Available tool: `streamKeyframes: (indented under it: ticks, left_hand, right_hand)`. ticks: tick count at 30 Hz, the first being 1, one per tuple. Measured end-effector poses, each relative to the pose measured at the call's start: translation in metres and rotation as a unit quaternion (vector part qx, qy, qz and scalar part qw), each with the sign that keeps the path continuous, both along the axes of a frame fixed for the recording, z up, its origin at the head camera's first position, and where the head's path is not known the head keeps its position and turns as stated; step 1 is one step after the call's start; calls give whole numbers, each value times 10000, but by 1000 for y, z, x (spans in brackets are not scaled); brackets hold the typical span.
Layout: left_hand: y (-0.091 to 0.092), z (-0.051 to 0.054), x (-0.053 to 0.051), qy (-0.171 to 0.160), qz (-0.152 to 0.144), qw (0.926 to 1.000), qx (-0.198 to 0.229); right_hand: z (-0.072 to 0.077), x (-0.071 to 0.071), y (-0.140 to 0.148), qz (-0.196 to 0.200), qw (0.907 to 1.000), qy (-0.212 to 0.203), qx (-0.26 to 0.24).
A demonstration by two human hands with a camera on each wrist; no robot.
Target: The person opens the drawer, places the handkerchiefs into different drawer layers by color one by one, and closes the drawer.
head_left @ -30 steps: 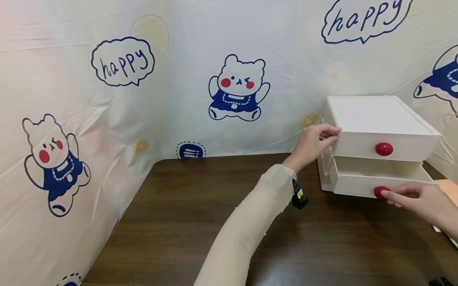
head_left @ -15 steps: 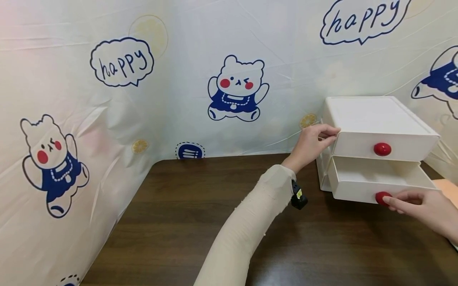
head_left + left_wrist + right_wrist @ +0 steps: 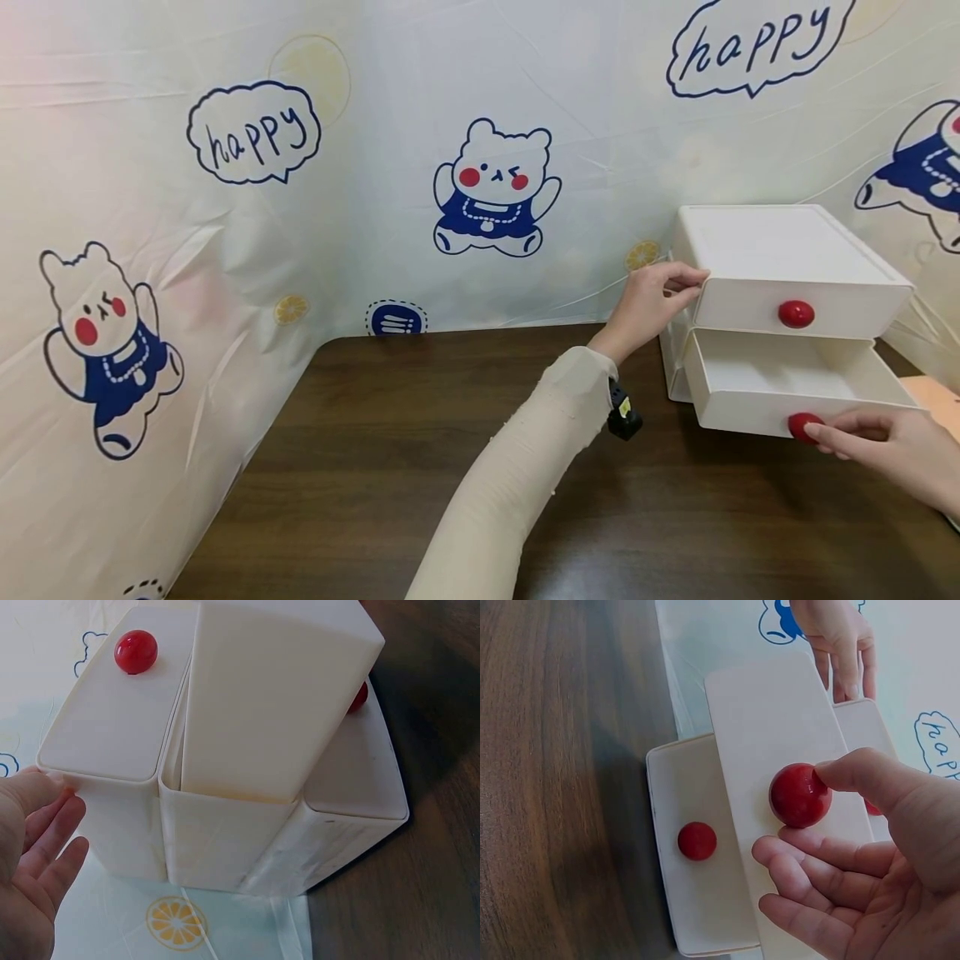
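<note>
White plastic three-drawer cabinet stands on the dark wood-grain counter, right side of the head frame. Its middle drawer now projects further than half a second ago, exposing more interior; judged effect: wider access, opening well advanced. Right hand pinches that drawer's glossy round red knob. Left hand, well apart, rests loosely bent fingers against the cabinet's upper-left front edge, apparently bracing it.
</note>
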State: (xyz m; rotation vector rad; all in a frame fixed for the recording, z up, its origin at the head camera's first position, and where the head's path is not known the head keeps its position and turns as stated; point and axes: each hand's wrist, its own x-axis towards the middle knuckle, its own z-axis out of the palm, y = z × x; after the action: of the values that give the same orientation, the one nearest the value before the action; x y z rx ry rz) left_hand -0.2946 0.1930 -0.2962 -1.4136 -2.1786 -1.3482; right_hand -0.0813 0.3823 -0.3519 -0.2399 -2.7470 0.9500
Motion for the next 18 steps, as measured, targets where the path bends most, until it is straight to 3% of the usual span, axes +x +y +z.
streamKeyframes:
  ticks: [10,18]
  left_hand:
    - [0,0,0,-49,31,10000,10]
    - [0,-1,0,-51,24,10000,50]
  right_hand:
    - [-4,2,0,-44,10000,-57,45]
    - [-7,9,-1,-93,9999,125,18]
